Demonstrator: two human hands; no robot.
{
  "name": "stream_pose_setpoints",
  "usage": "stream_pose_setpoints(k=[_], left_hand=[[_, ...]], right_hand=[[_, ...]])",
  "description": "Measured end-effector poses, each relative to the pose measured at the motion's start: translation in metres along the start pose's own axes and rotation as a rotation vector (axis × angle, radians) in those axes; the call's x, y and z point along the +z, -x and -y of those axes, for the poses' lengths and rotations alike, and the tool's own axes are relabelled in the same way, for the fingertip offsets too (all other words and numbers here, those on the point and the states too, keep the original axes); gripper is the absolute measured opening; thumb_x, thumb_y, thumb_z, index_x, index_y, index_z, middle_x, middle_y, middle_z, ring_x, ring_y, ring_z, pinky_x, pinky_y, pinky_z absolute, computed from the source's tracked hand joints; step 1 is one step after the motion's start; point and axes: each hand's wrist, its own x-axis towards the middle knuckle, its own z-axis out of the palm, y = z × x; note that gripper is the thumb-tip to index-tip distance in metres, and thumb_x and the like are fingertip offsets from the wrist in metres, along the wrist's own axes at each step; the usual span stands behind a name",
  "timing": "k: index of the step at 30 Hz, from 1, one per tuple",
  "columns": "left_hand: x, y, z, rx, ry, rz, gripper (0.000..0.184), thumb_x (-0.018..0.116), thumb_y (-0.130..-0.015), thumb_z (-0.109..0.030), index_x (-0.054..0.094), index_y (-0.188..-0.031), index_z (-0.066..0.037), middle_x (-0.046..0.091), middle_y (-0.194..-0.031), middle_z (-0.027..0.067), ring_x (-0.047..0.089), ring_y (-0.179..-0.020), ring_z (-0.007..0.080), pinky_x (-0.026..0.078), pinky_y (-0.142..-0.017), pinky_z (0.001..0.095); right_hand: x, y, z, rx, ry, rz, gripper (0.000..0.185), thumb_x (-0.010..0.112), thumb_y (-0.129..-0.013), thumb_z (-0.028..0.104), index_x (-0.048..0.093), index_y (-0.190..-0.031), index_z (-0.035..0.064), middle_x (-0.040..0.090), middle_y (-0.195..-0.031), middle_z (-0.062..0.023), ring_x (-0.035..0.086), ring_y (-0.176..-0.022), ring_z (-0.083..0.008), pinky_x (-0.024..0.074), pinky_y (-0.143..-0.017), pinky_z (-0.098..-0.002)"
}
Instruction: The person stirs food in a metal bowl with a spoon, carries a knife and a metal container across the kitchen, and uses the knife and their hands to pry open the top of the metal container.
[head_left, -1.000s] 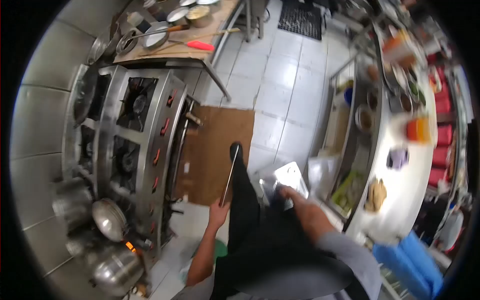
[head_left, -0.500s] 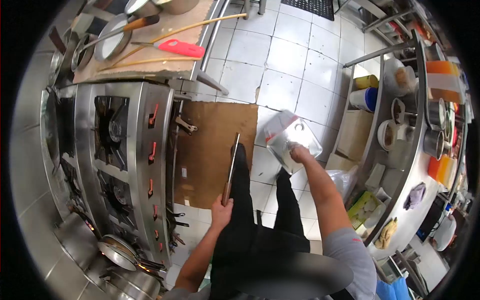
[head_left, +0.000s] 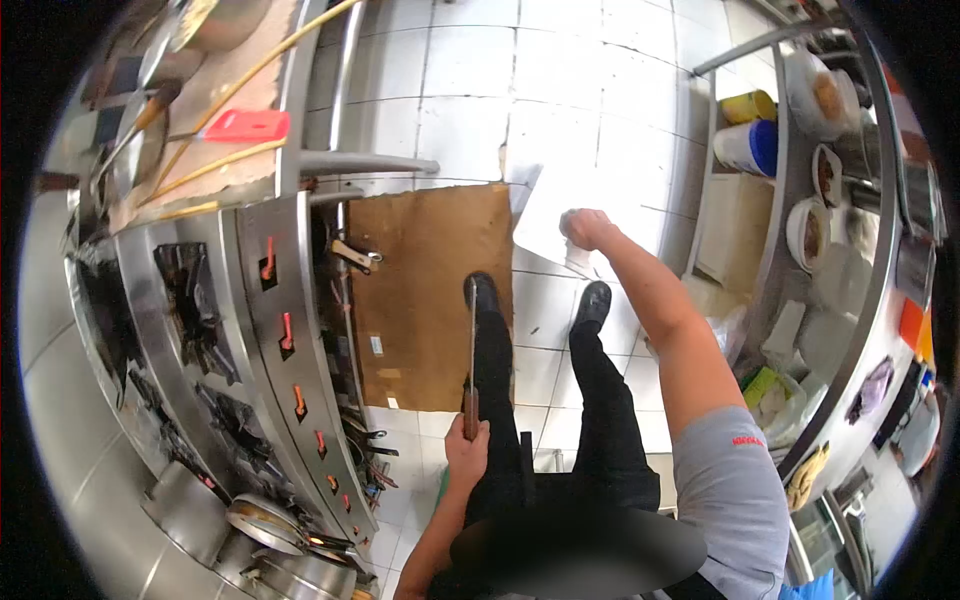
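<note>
My left hand [head_left: 467,452] is closed around the brown handle of a long, thin metal blade [head_left: 473,345], seen nearly edge-on and pointing away from me above my left leg. Whether this is a knife or a spatula I cannot tell. Farther forward, my right hand [head_left: 588,230] is closed at a shiny, squarish metal piece [head_left: 543,215] that looks like a lid. Glare washes out most of its surface, and its far edges merge with the white floor. A small grey part shows by the fingertips.
A stove [head_left: 285,330] with red knobs stands at left, with pans [head_left: 265,525] on its near end. Behind it, a table holds sticks and a red-handled tool [head_left: 247,126]. Brown cardboard [head_left: 430,250] covers the floor tiles. Shelves with containers [head_left: 745,148] line the right.
My view has shifted, and my feet now show on the floor. My right hand has moved forward with the shiny metal piece, which is now glare-whitened. My left hand still holds the blade's handle.
</note>
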Motion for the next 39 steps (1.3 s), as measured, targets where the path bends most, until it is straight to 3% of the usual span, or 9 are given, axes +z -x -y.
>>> stream_pose_setpoints(k=[2, 5, 9, 13, 20, 21, 29, 36, 39], left_hand=[[0.004, -0.006, -0.004, -0.013, 0.021, 0.019, 0.022, 0.066, -0.089, -0.016, 0.052, -0.082, -0.001, 0.051, -0.065, 0.0057, 0.048, -0.062, 0.014, 0.042, -0.058, 0.0338], [0.003, -0.021, -0.024, 0.056, -0.058, 0.04, 0.022, 0.066, -0.09, -0.017, 0.052, -0.084, 0.0, 0.052, -0.066, 0.0067, 0.05, -0.063, 0.0151, 0.043, -0.059, 0.0346], [0.02, -0.053, -0.03, 0.124, -0.062, 0.151, 0.024, 0.065, -0.091, -0.02, 0.054, -0.09, 0.001, 0.055, -0.07, 0.009, 0.054, -0.065, 0.0193, 0.045, -0.063, 0.0364], [0.064, -0.069, -0.039, 0.333, -0.134, 0.313, 0.028, 0.065, -0.091, -0.021, 0.057, -0.105, 0.002, 0.063, -0.08, 0.0155, 0.061, -0.072, 0.0304, 0.049, -0.07, 0.0403], [0.099, -0.068, -0.036, 0.582, -0.361, 0.859, 0.055, 0.068, -0.086, -0.02, 0.048, -0.131, 0.002, 0.048, -0.131, 0.0239, 0.046, -0.125, 0.0399, 0.039, -0.103, 0.0435], [0.1, -0.071, -0.025, 0.614, -0.389, 0.799, 0.054, 0.068, -0.086, -0.021, 0.048, -0.131, 0.002, 0.049, -0.128, 0.0238, 0.047, -0.123, 0.0396, 0.04, -0.103, 0.043], [0.077, -0.164, 0.02, 0.64, -0.425, 0.401, 0.043, 0.06, -0.096, -0.026, 0.053, -0.127, 0.004, 0.056, -0.115, 0.0211, 0.058, -0.106, 0.0335, 0.046, -0.096, 0.0407], [0.095, -0.282, -0.099, 0.674, -0.547, 0.313, 0.064, 0.06, -0.093, -0.034, 0.04, -0.14, 0.005, 0.038, -0.142, 0.033, 0.04, -0.131, 0.046, 0.032, -0.111, 0.0475], [0.118, -0.329, -0.149, 0.946, -0.48, 0.27, 0.064, 0.063, -0.091, -0.034, 0.043, -0.138, 0.006, 0.041, -0.141, 0.0304, 0.039, -0.133, 0.0445, 0.033, -0.111, 0.0464]], right_hand=[[-0.002, 0.004, -0.001, -0.035, 0.049, -0.08, 0.025, 0.057, -0.085, 0.017, 0.069, -0.105, 0.0083, 0.069, -0.103, -0.0174, 0.065, -0.099, -0.0367, 0.0526, -0.088, -0.0442], [-0.009, 0.058, 0.019, 0.003, -0.317, -0.699, 0.029, 0.06, -0.087, 0.023, 0.066, -0.11, 0.0065, 0.067, -0.106, -0.0196, 0.063, -0.098, -0.0376, 0.0523, -0.086, -0.0442], [0.006, 0.176, 0.099, 0.32, -1.09, -0.162, 0.053, 0.062, -0.092, 0.044, 0.057, -0.127, 0.0046, 0.062, -0.122, -0.0191, 0.062, -0.103, -0.0285, 0.0504, -0.088, -0.0391], [0.047, 0.26, 0.22, 0.149, -1.749, -0.283, 0.058, 0.064, -0.095, 0.037, 0.048, -0.137, 0.0009, 0.059, -0.129, -0.0189, 0.058, -0.115, -0.0225, 0.0445, -0.1, -0.0356], [0.08, 0.253, 0.209, 0.666, -1.758, -0.737, 0.015, 0.055, -0.096, 0.014, 0.056, -0.1, -0.0006, 0.067, -0.082, -0.0105, 0.065, -0.072, -0.0159, 0.0525, -0.069, -0.0312], [0.109, 0.239, 0.189, 0.565, -1.729, -0.973, 0.013, 0.054, -0.094, 0.011, 0.054, -0.1, -0.0006, 0.067, -0.08, -0.0107, 0.064, -0.068, -0.0155, 0.0514, -0.064, -0.0301], [0.049, 0.256, 0.139, 0.714, -1.341, -1.078, 0.022, 0.058, -0.098, 0.022, 0.053, -0.098, -0.0001, 0.057, -0.068, -0.0107, 0.055, -0.061, -0.0182, 0.0466, -0.06, -0.0339], [0.087, 0.198, 0.151, 0.759, -1.185, -1.114, 0.025, 0.057, -0.097, 0.022, 0.052, -0.099, -0.002, 0.061, -0.073, -0.0195, 0.06, -0.065, -0.035, 0.0471, -0.063, -0.0411], [0.111, 0.178, 0.147, 0.809, -1.101, -1.122, 0.025, 0.057, -0.097, 0.021, 0.052, -0.098, -0.0024, 0.062, -0.073, -0.0209, 0.063, -0.068, -0.0371, 0.0478, -0.065, -0.043]])
